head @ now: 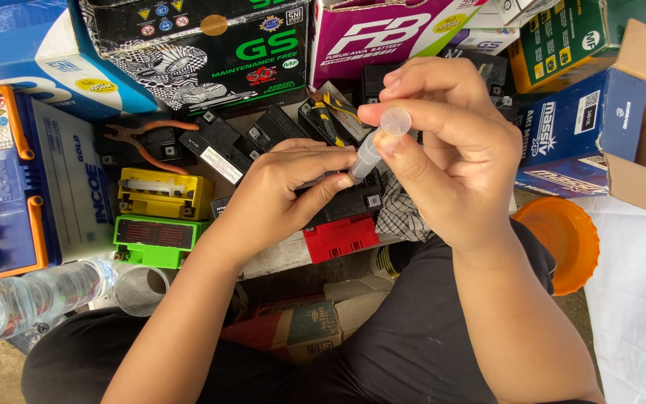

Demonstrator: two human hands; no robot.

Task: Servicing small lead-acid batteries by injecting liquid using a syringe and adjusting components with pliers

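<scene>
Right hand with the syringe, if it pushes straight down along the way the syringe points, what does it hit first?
Most likely the black battery that the left hand steadies; the syringe in the right hand aims at its top, though depth is unclear.

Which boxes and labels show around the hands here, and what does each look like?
Black carton: top centre, green lettering, patterned print.
Magenta-and-white carton: top, right of the black one.
Dark green carton: top right.
Navy box: right side, white lettering.
Blue carton: top left corner.
White label: on a black battery, left of the left hand.
</scene>
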